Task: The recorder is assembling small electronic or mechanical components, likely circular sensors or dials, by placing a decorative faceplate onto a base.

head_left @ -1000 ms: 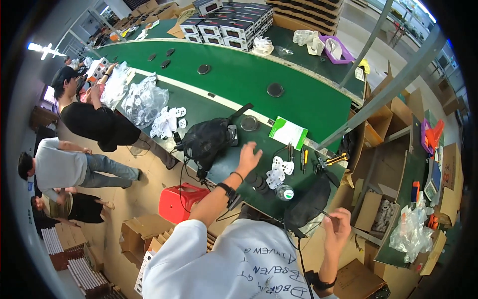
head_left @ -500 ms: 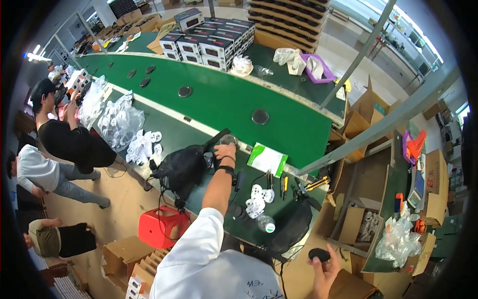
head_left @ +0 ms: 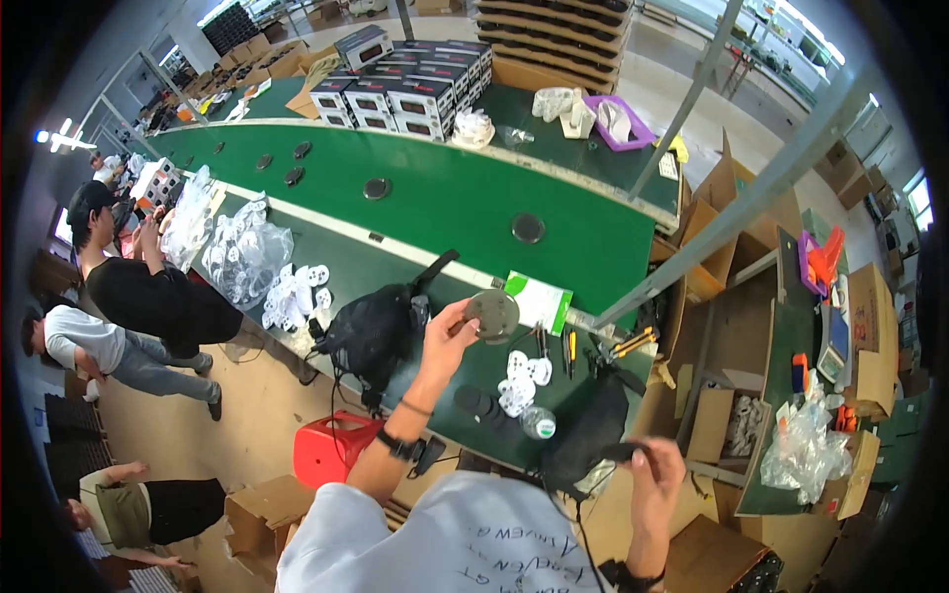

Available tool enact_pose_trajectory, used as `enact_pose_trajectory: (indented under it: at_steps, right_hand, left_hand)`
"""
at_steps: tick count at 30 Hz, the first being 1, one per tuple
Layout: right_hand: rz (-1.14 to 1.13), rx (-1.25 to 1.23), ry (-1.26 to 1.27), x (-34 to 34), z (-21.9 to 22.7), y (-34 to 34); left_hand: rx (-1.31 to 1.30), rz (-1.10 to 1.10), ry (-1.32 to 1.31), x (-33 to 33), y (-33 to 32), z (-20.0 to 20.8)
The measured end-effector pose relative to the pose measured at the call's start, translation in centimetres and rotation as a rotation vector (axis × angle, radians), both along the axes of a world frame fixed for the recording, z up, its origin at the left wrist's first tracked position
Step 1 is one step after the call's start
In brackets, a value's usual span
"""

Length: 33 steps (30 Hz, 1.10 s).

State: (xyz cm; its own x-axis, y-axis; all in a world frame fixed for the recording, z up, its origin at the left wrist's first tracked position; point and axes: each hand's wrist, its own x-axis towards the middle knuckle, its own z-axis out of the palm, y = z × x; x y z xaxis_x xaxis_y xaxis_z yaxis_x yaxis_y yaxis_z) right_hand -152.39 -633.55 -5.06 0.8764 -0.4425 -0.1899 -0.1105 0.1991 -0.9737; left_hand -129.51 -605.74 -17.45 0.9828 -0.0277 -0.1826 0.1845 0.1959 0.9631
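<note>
While the round grey disc (head_left: 492, 314) is held up in the air above the near green table (head_left: 395, 272), it sits only in the fingertips of the left hand (head_left: 447, 338), so it could slip. The fingers are curled around its edge on one side, and the rest of the disc sticks out free. If it drops, I think it would land on the white plastic pieces (head_left: 521, 381) just below it, or knock the small clear bottle (head_left: 539, 423) near the table edge onto the floor. The black bag (head_left: 378, 331) lies just beside the left wrist, and its strap could catch the arm. The right hand (head_left: 654, 484) is low and well apart from the disc, pinching a small dark thing (head_left: 621, 452) with its fingers closed on it. That thing is too small to tell what it is. Thin tools (head_left: 568, 351) lie by a green and white paper (head_left: 539, 299), near enough to bump.
</note>
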Motion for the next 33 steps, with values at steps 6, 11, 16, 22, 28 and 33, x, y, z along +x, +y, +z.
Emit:
enact_pose_trajectory:
  at_steps: [6, 11, 16, 22, 28, 33]
  right_hand:
    - [0.441, -0.018, -0.274, 2.8, 3.5, 3.1]
    - [0.411, 0.025, -0.296, 2.6, 4.2, 5.8]
    - [0.463, -0.254, -0.448, 2.0, 3.7, 5.6]
    - [0.452, -0.349, -0.509, 1.3, 4.6, 5.5]
    - [0.419, -0.395, -0.524, 0.9, 4.7, 5.1]
    - [0.398, -0.334, -0.598, 0.5, 4.5, 5.2]
  left_hand:
    - [0.085, -0.089, -0.115, -12.9, 1.2, 10.6]
    - [0.03, -0.059, -0.256, -16.9, 1.6, 12.7]
    - [0.119, -0.1, -0.397, -18.6, 1.8, 13.4]
    - [0.223, -0.17, -0.571, -18.5, 1.1, 14.3]
    - [0.26, -0.212, -0.622, -18.3, 0.7, 14.3]
    - [0.251, -0.206, -0.641, -18.6, 0.2, 14.8]
